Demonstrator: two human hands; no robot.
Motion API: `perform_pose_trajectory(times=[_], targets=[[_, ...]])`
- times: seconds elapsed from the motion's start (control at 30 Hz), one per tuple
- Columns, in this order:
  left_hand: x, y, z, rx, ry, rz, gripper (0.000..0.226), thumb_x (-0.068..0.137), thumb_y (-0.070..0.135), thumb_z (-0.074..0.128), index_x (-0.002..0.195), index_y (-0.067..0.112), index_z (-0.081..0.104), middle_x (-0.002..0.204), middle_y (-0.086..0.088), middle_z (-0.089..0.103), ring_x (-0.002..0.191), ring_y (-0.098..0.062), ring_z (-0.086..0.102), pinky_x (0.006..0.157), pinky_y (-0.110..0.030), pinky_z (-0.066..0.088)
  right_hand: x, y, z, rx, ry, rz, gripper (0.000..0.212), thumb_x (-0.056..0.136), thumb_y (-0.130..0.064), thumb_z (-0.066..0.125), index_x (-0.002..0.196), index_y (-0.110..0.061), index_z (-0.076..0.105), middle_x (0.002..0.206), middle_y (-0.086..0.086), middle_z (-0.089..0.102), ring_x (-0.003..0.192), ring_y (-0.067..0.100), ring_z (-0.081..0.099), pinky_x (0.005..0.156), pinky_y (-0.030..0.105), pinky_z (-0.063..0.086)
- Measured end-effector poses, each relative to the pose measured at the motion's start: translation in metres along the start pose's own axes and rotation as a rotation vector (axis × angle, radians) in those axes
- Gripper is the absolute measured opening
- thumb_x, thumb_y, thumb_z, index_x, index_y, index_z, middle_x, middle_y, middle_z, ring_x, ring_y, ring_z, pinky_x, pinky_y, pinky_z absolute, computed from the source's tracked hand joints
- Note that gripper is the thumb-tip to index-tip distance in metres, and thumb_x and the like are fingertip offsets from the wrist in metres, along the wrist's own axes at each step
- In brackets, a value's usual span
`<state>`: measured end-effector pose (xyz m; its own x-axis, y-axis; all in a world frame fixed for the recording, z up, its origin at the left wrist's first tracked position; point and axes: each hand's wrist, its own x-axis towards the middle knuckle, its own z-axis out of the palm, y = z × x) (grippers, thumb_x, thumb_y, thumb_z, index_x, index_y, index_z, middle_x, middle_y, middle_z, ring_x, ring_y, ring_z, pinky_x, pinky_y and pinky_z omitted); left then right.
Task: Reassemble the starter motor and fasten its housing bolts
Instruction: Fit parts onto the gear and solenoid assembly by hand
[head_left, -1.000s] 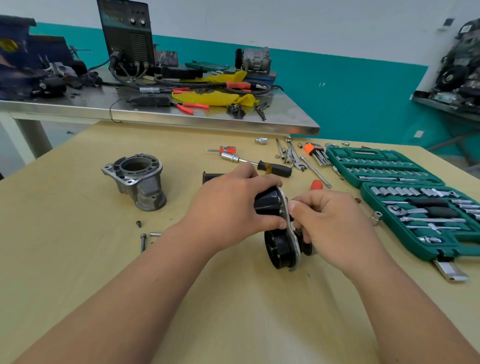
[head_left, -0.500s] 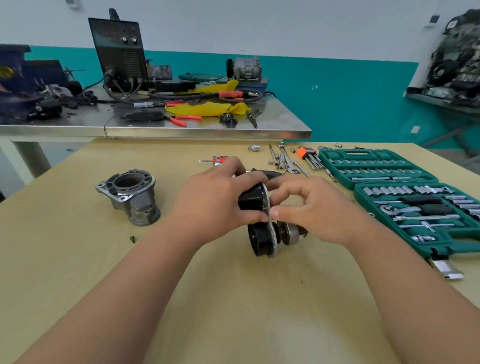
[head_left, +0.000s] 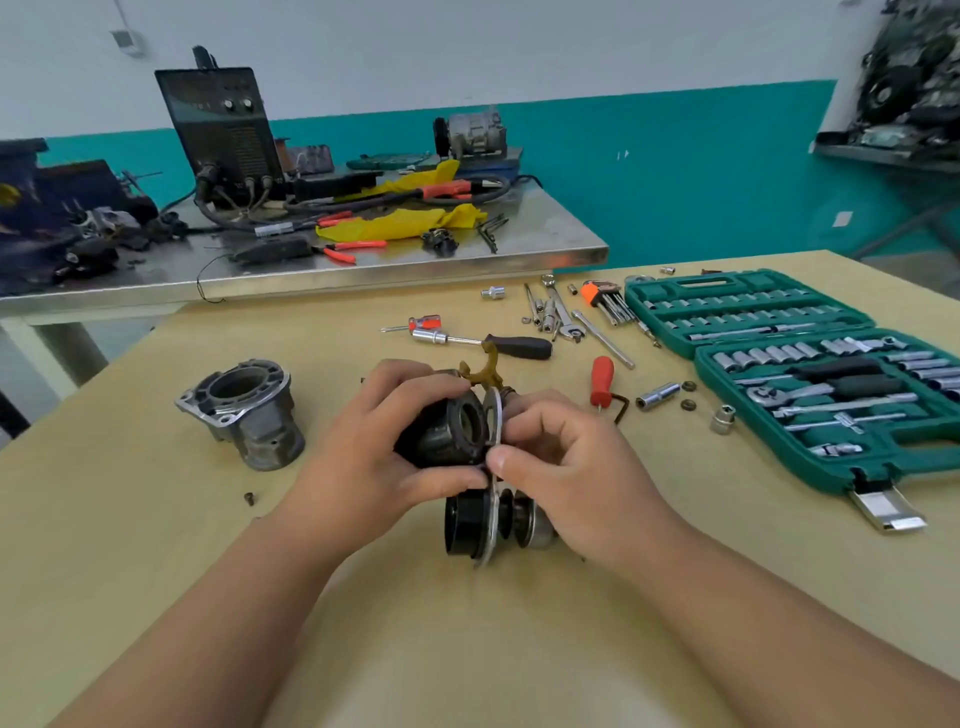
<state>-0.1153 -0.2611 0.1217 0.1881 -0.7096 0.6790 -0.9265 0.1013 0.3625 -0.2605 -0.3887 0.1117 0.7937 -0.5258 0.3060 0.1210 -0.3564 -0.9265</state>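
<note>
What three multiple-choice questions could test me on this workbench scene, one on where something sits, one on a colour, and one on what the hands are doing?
1. Where does the grey metal housing stand?
A. To the left of the hands, on the wooden table
B. Inside the socket set case
C. On the steel bench behind

2. What colour is the socket set case?
A. Yellow
B. Green
C. Red

3. What are the hands doing?
A. Both rest flat on the table
B. One grips a screwdriver
C. Both grip the black starter motor assembly

Answers:
1 A: the housing stands upright on the wooden table, apart from the hands.
2 B: the open case and its trays are green.
3 C: the left hand and right hand both close on the starter motor assembly.
</note>
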Motion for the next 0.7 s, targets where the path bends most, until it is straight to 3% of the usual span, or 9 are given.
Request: perform_pose_trajectory(times=[0.2,0.43,0.7], targets=[[-0.004,-0.004,-0.002,0.007,0.055,0.034,0.061,0.068,0.049,0.073,0.121,0.026,0.053,0.112,0.003,0.049,0.107,0.008,0.047,0.089,-0.01,0.041,-0.006,-0.003,0.006,-0.035,0.01,-0.064,0.005,0.081,-0.015,0.072,0.082,-0.017,0.068,0.101,-0.019,0.056,0.09,0.007,0.064,0.075,0.026,0.057],[0.0,-0.005,-0.009,0.115,0.064,0.148,0.054,0.076,0.048,0.066,0.12,0.019,0.054,0.111,0.003,0.052,0.099,-0.008,0.054,0.081,-0.015,0.046,-0.011,-0.009,0.009,-0.068,0.01,-0.076,0.007,0.082,-0.016,0.072,0.079,-0.019,0.067,0.105,-0.026,0.05,0.09,0.002,0.063,0.074,0.016,0.052],[0.0,-0.004,-0.013,0.095,0.079,0.11,0.043,0.093,0.051,0.046,0.117,0.017,0.056,0.109,0.006,0.056,0.096,-0.007,0.055,0.079,-0.013,0.045,-0.015,-0.016,0.015,-0.207,0.029,-0.161,0.019,0.083,-0.017,0.072,0.075,-0.028,0.058,0.113,-0.025,0.042,0.096,-0.001,0.055,0.083,0.011,0.043]])
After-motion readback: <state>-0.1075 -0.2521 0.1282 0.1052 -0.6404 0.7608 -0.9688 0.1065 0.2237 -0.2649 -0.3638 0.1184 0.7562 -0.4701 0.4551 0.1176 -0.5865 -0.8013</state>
